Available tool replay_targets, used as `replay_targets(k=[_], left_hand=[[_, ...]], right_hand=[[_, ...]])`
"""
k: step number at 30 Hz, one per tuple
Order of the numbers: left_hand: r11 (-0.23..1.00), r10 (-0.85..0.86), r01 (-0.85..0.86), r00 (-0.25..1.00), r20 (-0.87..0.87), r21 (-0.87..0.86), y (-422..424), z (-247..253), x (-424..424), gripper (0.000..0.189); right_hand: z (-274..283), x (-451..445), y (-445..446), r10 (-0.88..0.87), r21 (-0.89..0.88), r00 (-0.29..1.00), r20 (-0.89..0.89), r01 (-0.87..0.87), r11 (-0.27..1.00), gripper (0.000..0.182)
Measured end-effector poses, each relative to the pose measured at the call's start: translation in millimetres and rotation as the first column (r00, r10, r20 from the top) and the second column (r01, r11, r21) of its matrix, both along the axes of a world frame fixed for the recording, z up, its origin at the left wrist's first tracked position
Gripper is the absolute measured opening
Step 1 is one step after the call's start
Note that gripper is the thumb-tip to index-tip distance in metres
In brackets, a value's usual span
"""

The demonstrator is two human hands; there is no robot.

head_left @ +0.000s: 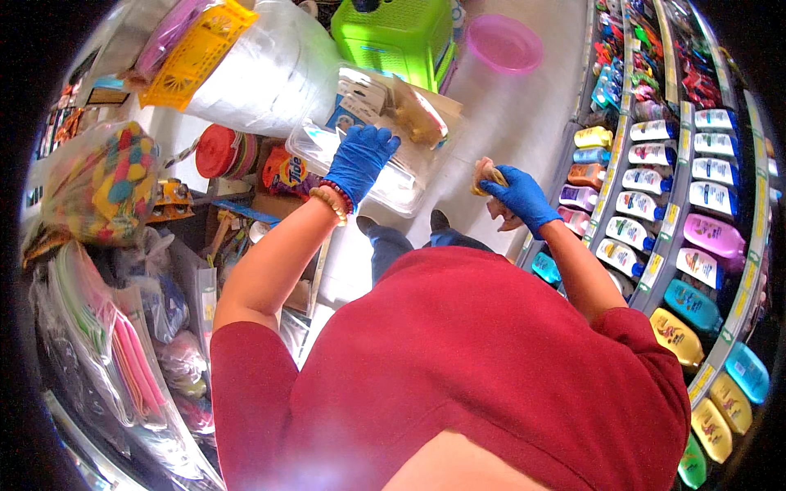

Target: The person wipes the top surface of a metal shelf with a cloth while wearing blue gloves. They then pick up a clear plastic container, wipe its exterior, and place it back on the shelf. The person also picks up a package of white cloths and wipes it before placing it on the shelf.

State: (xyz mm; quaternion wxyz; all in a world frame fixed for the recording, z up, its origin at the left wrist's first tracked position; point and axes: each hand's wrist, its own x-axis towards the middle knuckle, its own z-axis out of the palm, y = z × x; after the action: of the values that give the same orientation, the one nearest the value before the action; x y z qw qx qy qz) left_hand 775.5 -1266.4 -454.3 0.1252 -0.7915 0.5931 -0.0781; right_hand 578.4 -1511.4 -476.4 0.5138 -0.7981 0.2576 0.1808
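Note:
My right hand (523, 197), in a blue glove, is shut on a crumpled cloth (484, 172), pale pink and yellowish; a fold of it hangs below the fingers. My left hand (361, 157), also gloved in blue, is over a clear plastic box (398, 201). Its fingers are bent, and what lies beneath them is hidden, so I cannot tell whether they touch or hold anything. Flat packages (362, 92) and a brownish packet (419, 116) lie in the box. Beaded bracelets (331, 202) circle my left wrist.
Shelves of bottles (638, 179) line the right side close to my right arm. Ahead stand a bright green plastic container (396, 40) and a pink basin (505, 44) on the floor. At left are a Tide package (291, 170), a red-lidded tub (216, 151) and bagged goods (101, 184).

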Motion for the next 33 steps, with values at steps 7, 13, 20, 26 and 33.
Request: replay_targets(k=[7, 13, 20, 26, 33], left_hand=[[0.999, -0.036, 0.037, 0.999, 0.018, -0.031, -18, 4, 22, 0.031], [0.999, 0.022, -0.018, 0.995, -0.099, 0.042, -36, 9, 35, 0.036], [0.926, 0.114, -0.194, 0.962, -0.249, -0.325, -25, 8, 49, 0.058], [0.950, 0.156, -0.227, 0.939, -0.307, -0.214, -2, 19, 51, 0.079], [0.997, -0.061, 0.067, 0.980, -0.191, 0.029, -44, 12, 46, 0.063]], right_hand=[[4, 8, 7, -0.011, 0.043, 1.000, -0.007, 0.011, 0.999, 0.034], [8, 11, 17, 0.036, 0.060, 0.993, -0.110, -0.030, 0.998, 0.033], [-9, 6, 23, 0.084, 0.046, 0.983, -0.164, -0.077, 0.996, 0.037], [-19, 9, 23, 0.107, 0.016, 0.987, -0.116, -0.105, 0.994, 0.040], [-2, 25, 33, 0.124, 0.031, 0.989, -0.083, -0.122, 0.992, 0.038]])
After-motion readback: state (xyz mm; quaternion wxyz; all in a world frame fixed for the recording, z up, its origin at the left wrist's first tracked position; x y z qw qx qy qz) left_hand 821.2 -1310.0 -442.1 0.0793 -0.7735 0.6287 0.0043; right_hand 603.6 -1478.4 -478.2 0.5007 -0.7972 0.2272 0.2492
